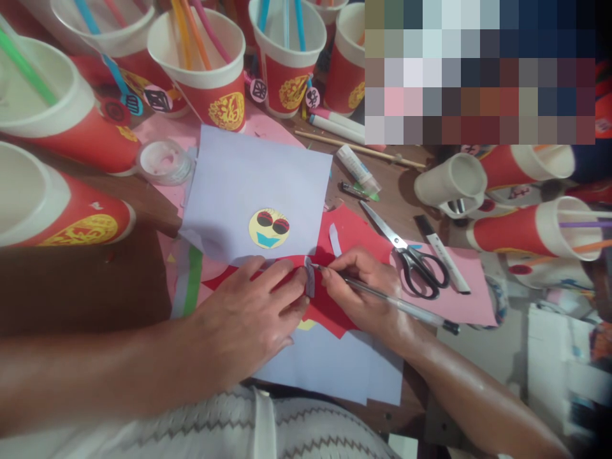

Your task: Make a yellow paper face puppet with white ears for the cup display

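Observation:
My left hand (pixel 248 312) lies flat on a red paper sheet (pixel 356 233), its fingertips pinning a small lavender paper strip (pixel 310 280). My right hand (pixel 358 287) grips a clear pen (pixel 401 305), with the tip touching the top of that strip. Just above the hands lies a lavender sheet (pixel 253 185) carrying a yellow paper disc (pixel 269 228) with two dark red circles and a blue shape. Another small lavender strip (pixel 335 240) rests on the red paper.
Black-handled scissors (pixel 406 252) and a marker (pixel 442 254) lie on pink paper (pixel 459 299) at right. Red-and-white paper cups (pixel 215 83) with straws ring the table; some lie tipped at right (pixel 526 233). A glue tube (pixel 357 169), wooden stick (pixel 358 148) and tape roll (pixel 165 162) lie farther back.

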The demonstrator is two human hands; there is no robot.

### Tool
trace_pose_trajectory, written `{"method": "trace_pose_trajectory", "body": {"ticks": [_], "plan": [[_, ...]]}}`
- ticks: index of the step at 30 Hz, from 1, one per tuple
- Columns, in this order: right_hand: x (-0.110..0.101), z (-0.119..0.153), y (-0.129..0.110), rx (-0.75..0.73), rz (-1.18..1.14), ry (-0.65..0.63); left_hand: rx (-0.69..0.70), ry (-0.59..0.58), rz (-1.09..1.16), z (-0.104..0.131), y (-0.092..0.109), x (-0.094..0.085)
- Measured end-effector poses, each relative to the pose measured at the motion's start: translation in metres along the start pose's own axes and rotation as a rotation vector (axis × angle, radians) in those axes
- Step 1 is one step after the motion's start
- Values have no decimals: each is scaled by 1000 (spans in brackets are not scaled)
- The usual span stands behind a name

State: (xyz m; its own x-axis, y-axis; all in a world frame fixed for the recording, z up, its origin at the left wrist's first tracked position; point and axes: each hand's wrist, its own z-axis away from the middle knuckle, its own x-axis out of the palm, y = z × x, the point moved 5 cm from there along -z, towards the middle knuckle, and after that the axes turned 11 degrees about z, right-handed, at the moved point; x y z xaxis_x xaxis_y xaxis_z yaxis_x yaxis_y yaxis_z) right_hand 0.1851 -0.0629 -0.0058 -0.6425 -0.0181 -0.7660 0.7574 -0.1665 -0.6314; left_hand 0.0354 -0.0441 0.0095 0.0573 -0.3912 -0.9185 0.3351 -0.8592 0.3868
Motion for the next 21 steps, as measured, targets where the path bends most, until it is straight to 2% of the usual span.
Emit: {"method": "trace_pose_trajectory", "body": {"ticks": [6,17,21], "plan": [[-2,-1,1,21,-23,3,51,21,18,1,-1,-2],[0,-2,4,71,-131,-16,34,8,14,2,0,-3],[1,-1,2,41,-117,-19,38,0,-5,3,1,-1]]}}
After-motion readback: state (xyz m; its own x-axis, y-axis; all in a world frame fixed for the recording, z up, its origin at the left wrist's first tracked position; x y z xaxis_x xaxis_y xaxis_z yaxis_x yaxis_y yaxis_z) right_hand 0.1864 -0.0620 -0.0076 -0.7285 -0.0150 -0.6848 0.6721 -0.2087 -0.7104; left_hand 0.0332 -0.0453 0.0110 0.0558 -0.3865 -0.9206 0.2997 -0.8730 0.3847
